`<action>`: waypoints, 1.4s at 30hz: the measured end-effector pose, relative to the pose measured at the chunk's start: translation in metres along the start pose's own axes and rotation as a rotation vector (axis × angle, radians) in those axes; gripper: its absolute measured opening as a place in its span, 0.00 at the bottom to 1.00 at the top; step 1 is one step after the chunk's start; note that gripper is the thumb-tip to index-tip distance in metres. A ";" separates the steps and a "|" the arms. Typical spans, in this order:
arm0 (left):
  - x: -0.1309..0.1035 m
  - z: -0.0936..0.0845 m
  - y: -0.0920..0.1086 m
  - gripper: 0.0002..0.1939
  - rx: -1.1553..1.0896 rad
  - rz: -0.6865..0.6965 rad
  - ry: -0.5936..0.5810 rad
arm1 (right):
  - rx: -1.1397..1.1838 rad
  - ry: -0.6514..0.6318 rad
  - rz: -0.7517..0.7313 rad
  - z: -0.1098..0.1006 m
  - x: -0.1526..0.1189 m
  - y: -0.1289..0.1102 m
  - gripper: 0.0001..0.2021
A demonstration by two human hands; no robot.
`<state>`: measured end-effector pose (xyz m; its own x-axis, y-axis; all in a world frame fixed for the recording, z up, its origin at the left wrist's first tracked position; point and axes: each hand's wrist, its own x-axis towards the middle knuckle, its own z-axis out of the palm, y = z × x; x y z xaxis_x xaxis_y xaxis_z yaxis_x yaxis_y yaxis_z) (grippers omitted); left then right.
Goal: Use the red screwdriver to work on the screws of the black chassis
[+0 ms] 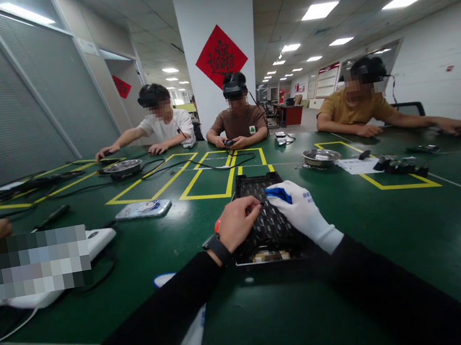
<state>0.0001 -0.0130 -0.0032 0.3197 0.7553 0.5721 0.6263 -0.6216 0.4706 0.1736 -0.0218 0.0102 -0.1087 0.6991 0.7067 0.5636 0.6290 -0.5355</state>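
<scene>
Black rectangular tray of small dark pieces [266, 226] takes centre stage under two close hands

And here we are: the tray lies on the dark green tabletop [231, 308], straight in front of us. Our bare left hand [238, 222], black band watch [218, 249] on its wrist, leans over the near-left part, thumb and forefinger bent toward each other; we cannot tell whether they pinch a piece. Across from it, our right hand in a white glove with blue fingertips [301, 208] curls over the right side, its grip hidden from us too.

Tight quarters, folks! We judge that a knuckle could knock neighbouring pieces askew, the hands being so close together. Glove fabric could snag a small part, or dull the feel enough to let one slip. A heavy wrist on the edge could shift the whole tray. And watch our left sleeve [166, 318]: it crosses a white cloth with blue edging [192, 343], which it could drag along.
</scene>
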 end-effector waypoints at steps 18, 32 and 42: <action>0.000 -0.001 0.002 0.08 0.015 0.040 0.005 | 0.030 -0.134 0.029 -0.001 -0.004 -0.002 0.09; -0.002 -0.001 0.003 0.10 -0.036 0.037 -0.041 | -0.354 -0.227 -0.050 0.001 -0.004 -0.006 0.06; -0.001 -0.003 0.010 0.14 -0.068 0.005 -0.049 | -0.363 -0.247 -0.149 0.002 -0.006 -0.004 0.09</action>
<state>0.0043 -0.0203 0.0029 0.3581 0.7604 0.5418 0.5755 -0.6367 0.5132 0.1698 -0.0277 0.0073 -0.3771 0.6977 0.6091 0.7725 0.5997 -0.2086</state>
